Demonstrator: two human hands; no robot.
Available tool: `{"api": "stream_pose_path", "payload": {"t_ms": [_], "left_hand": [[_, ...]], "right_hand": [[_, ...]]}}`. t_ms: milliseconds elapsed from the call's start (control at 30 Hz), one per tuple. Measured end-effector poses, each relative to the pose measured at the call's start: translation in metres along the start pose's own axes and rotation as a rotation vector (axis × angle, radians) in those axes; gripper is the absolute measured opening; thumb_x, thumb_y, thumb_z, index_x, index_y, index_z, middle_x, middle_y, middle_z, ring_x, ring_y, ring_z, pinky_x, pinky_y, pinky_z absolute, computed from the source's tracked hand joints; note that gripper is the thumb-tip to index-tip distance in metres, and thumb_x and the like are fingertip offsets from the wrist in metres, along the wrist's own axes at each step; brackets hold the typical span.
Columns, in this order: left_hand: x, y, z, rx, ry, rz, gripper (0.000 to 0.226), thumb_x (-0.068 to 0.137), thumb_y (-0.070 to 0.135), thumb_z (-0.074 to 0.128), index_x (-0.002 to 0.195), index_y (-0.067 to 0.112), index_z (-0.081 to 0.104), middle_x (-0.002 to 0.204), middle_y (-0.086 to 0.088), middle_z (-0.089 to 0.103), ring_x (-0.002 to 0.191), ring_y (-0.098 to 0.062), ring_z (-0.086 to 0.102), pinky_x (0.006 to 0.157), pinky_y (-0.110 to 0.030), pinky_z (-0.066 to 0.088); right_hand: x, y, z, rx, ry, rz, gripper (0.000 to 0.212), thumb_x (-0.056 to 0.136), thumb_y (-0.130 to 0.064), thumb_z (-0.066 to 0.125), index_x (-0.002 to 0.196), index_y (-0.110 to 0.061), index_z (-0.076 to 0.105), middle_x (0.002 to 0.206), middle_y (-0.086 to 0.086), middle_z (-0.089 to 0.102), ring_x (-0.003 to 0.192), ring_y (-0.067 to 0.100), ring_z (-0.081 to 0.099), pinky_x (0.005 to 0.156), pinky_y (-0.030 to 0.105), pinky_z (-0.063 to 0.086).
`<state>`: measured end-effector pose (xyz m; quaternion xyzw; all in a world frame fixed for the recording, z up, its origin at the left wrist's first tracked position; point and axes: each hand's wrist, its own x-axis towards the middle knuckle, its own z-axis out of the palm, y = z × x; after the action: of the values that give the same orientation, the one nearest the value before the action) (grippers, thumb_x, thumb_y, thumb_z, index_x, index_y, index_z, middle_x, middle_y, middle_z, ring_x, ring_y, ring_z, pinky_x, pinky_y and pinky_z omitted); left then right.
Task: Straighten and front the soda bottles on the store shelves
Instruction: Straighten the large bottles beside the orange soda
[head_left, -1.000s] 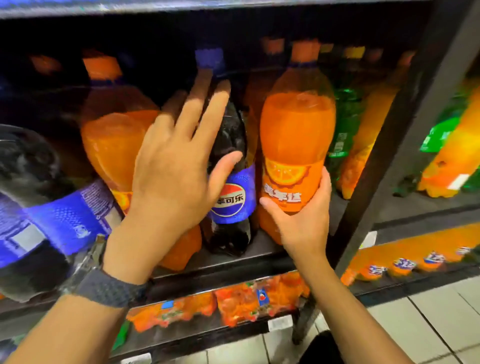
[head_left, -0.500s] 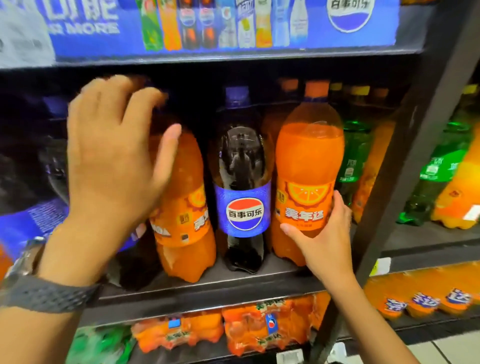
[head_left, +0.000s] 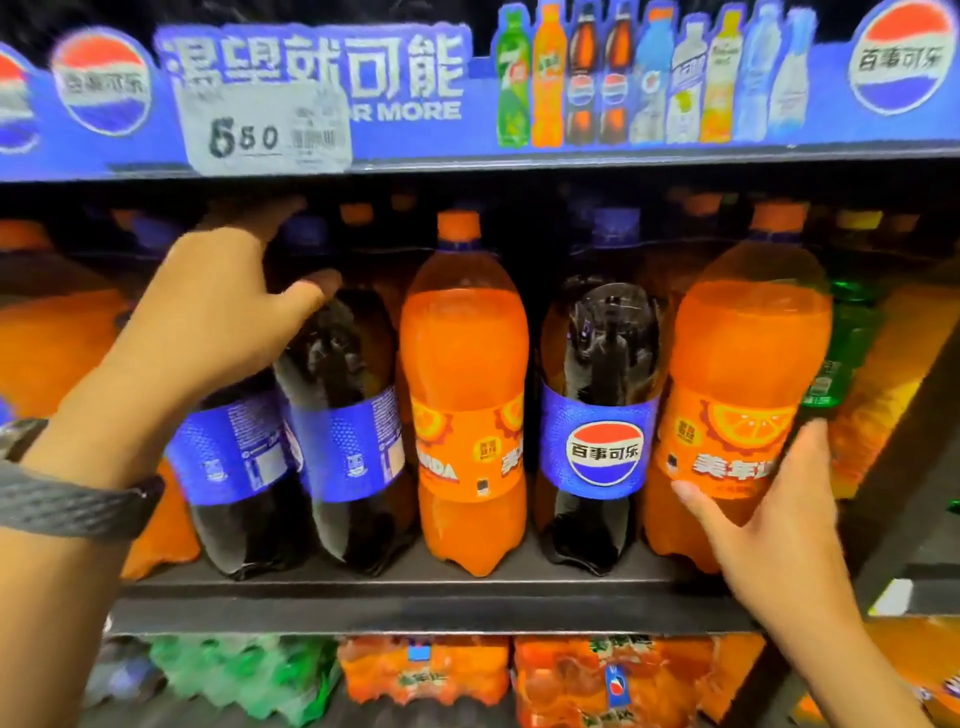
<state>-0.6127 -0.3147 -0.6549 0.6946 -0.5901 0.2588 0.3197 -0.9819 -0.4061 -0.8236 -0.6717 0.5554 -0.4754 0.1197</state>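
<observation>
Large soda bottles stand in a row on a dark shelf (head_left: 415, 603). My left hand (head_left: 208, 322) grips the shoulder of a cola bottle (head_left: 228, 457) at the left, and its thumb touches the neighbouring cola bottle (head_left: 348, 441). Both of these show the backs of their blue labels and lean slightly. An orange soda bottle (head_left: 462, 374) stands in the middle with its label turned partly aside. A third cola bottle (head_left: 597, 452) faces front with its round logo. My right hand (head_left: 779, 519) holds the right orange soda bottle (head_left: 748, 364) at its label, thumb in front and fingers round the side.
More orange, cola and green bottles (head_left: 841, 353) fill the rows behind. A blue banner (head_left: 519, 78) with a price tag (head_left: 265, 130) fronts the shelf above. Shrink-wrapped packs (head_left: 426, 670) lie on the shelf below. A black upright post (head_left: 909, 467) stands at the right.
My left hand has moved left from the front-facing cola bottle, past the left orange bottle, to the left cola bottles. My right hand stays on the right orange bottle. The view has tilted up.
</observation>
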Motion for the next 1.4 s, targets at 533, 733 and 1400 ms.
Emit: {"api": "stream_pose_path", "payload": {"t_ms": [533,733,1400], "left_hand": [[0.015,-0.027,0.001,-0.619,-0.316,-0.044,0.063,0.072,0.033,0.081,0.123,0.05,0.049,0.117,0.019,0.063,0.1,0.007,0.062,0.084,-0.01,0.05],[0.021,-0.032,-0.008,-0.636,-0.459,-0.042,0.067,0.076,0.024,0.078,0.132,0.042,0.045,0.127,0.01,0.06,0.108,0.002,0.061,0.091,-0.02,0.051],[0.012,-0.017,-0.008,-0.375,-0.289,-0.092,0.071,0.074,0.046,0.075,0.136,0.043,0.041,0.118,0.001,0.063,0.104,-0.019,0.062,0.095,-0.04,0.05]], "right_hand": [[0.065,-0.225,0.04,-0.081,-0.382,-0.49,0.108,0.075,-0.041,0.072,0.152,-0.013,0.001,0.108,0.012,0.061,0.088,0.021,0.06,0.075,0.033,0.052],[0.076,-0.215,0.042,-0.133,-0.392,-0.509,0.114,0.071,-0.06,0.07,0.153,-0.022,-0.001,0.142,0.009,0.045,0.115,0.027,0.053,0.081,0.027,0.044],[0.075,-0.231,0.037,-0.299,-0.308,-0.561,0.107,0.07,-0.073,0.06,0.151,-0.02,0.015,0.146,0.011,0.039,0.126,0.032,0.044,0.09,0.033,0.043]]}}
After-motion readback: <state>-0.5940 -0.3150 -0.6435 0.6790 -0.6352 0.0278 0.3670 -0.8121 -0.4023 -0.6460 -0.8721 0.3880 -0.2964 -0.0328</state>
